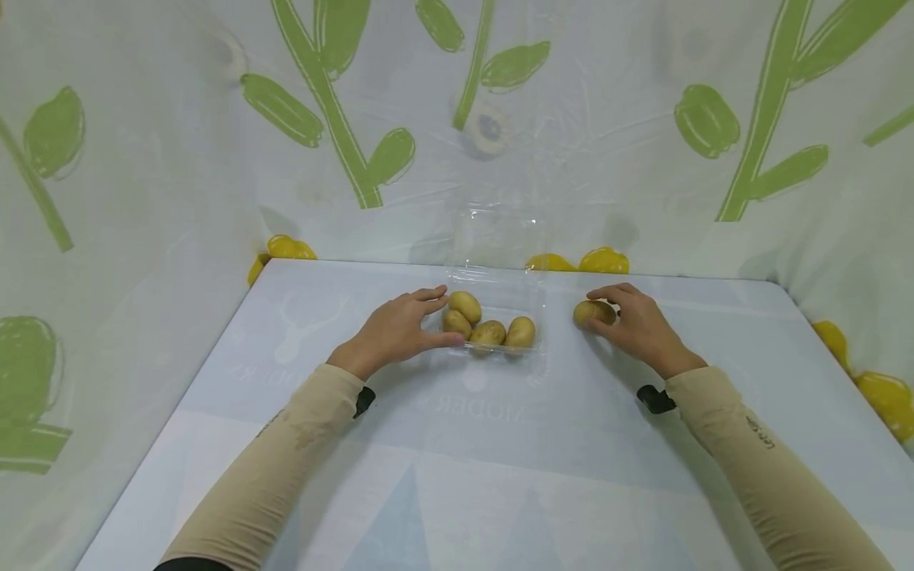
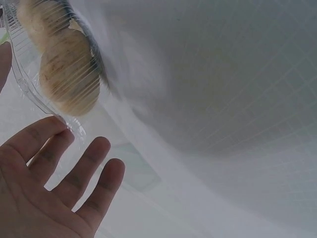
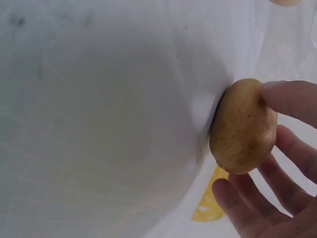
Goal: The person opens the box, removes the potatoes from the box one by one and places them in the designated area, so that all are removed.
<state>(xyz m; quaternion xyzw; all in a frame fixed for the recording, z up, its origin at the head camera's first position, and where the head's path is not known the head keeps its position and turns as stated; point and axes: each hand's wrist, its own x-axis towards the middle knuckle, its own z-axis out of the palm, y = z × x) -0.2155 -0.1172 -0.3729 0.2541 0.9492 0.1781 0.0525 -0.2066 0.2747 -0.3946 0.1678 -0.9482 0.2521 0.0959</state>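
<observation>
A clear plastic clamshell container (image 1: 500, 274) sits open at the table's far middle, its lid standing up behind. Several potatoes (image 1: 489, 333) lie in its tray. My left hand (image 1: 400, 327) rests against the container's left side with fingers straight, thumb along the front rim. In the left wrist view the fingertips of my left hand (image 2: 44, 183) touch the container's ribbed rim (image 2: 29, 94), with a potato (image 2: 69, 79) behind the plastic. To the right of the container, my right hand (image 1: 639, 321) curls round a single potato (image 1: 593, 312) on the table. In the right wrist view the potato (image 3: 242, 126) sits between the fingers (image 3: 292, 99).
A pale blue and white mat covers the table (image 1: 457, 444). Yellow shapes show at the back edge (image 1: 580, 260), the back left corner (image 1: 286, 247) and the right side (image 1: 881, 400). Sheets printed with green plants (image 1: 343, 119) wall in three sides.
</observation>
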